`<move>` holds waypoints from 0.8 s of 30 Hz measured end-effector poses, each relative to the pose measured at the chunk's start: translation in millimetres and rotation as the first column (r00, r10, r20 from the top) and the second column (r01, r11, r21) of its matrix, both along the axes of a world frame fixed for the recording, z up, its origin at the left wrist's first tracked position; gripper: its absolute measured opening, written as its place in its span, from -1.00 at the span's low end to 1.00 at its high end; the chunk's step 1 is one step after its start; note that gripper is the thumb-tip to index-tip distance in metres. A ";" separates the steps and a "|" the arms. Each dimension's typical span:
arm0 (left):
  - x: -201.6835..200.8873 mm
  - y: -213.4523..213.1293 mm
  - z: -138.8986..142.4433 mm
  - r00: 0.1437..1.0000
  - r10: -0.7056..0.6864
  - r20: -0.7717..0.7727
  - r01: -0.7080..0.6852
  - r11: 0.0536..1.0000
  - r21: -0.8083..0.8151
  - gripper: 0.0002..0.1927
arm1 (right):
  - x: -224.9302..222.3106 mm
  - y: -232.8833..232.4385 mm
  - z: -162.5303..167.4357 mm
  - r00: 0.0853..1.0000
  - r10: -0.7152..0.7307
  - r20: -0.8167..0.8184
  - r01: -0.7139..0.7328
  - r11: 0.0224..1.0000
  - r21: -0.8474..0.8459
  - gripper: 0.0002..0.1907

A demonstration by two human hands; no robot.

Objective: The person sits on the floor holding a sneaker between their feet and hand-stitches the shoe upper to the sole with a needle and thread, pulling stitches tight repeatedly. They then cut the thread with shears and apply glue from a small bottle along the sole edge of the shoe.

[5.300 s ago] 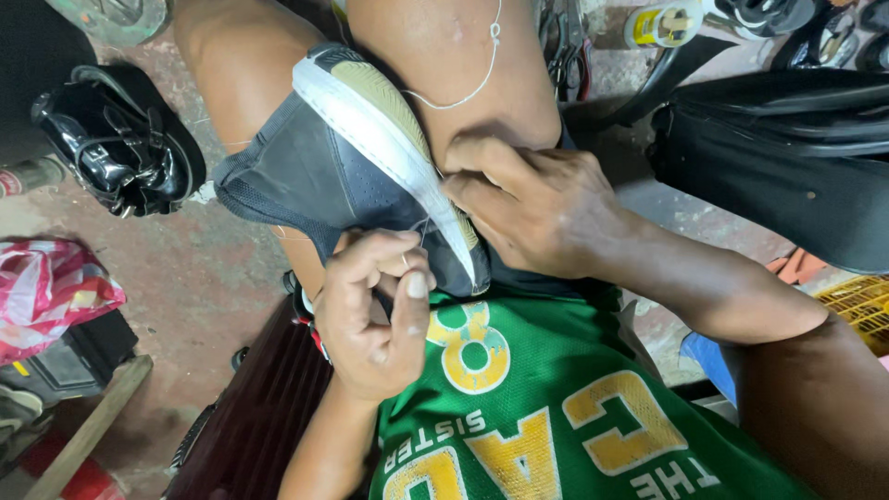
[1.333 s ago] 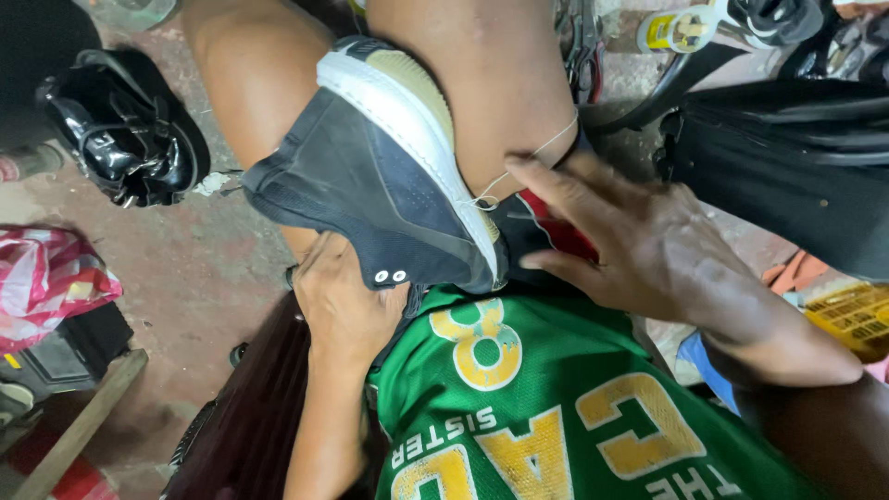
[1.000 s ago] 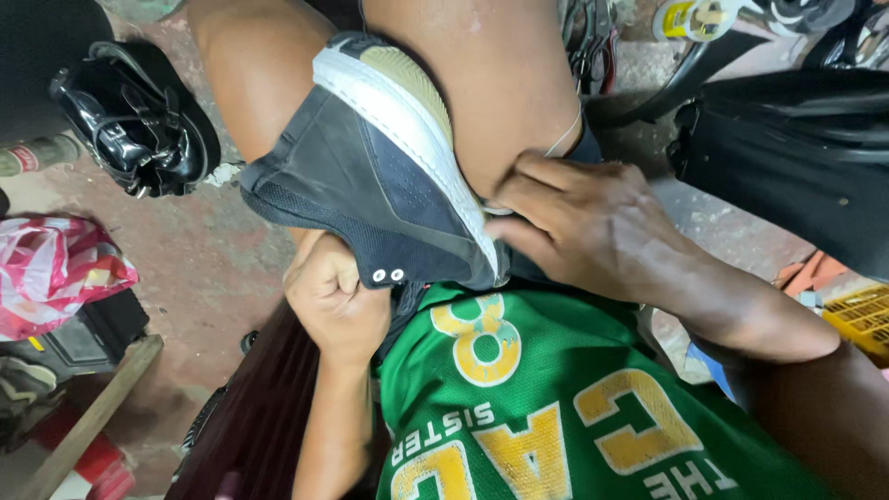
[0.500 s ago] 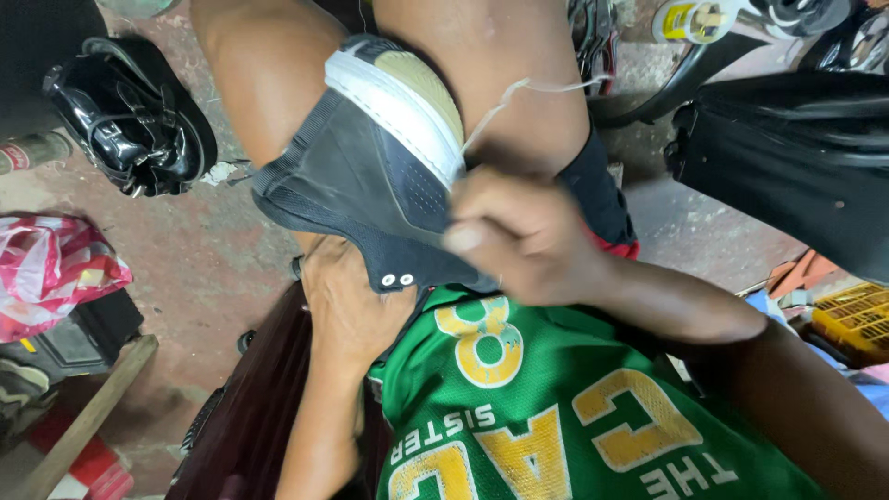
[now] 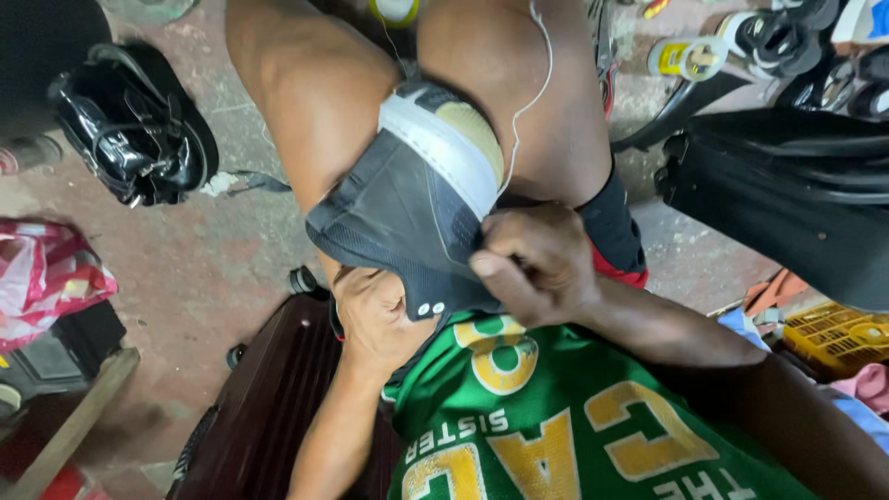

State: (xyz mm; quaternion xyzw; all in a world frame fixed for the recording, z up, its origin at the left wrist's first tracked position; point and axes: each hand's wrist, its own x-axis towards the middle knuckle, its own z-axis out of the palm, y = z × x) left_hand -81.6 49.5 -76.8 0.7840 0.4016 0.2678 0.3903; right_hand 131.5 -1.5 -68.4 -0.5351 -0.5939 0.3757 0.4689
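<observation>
One grey shoe (image 5: 407,222) gripped by left hand (image 5: 375,310) and right hand (image 5: 537,264).

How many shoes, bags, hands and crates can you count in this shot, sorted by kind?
Shoes: 1, the dark grey sneaker with a white sole, held between the knees
Hands: 2, the left hand under it and the right hand on it
Bags: 2, the glossy black bag and the large black bag
Crates: 1, the yellow crate
Total: 6
</observation>
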 end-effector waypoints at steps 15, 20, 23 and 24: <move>-2.2 5.5 48.4 0.971 -0.218 0.097 0.236 0.934 -0.270 -0.57 | 77.6 -23.7 28.8 0.915 -0.314 -0.254 0.258 0.938 -0.232 -0.39; 45.4 -16.6 63.2 0.994 -0.073 -0.081 0.040 0.934 -0.355 -0.74 | 110.7 -49.7 21.4 0.869 -0.417 -0.265 0.385 0.908 -0.167 -0.50; 54.7 -23.3 63.9 0.994 0.010 -0.110 -0.059 0.895 -0.443 -0.85 | 110.8 -64.5 19.4 0.870 -0.253 -0.423 0.232 0.967 -0.102 -0.67; 54.5 -24.7 63.5 0.988 0.038 -0.147 -0.103 0.882 -0.459 -0.87 | 111.0 -67.6 22.6 0.937 -0.201 -0.285 0.177 0.978 -0.107 -0.71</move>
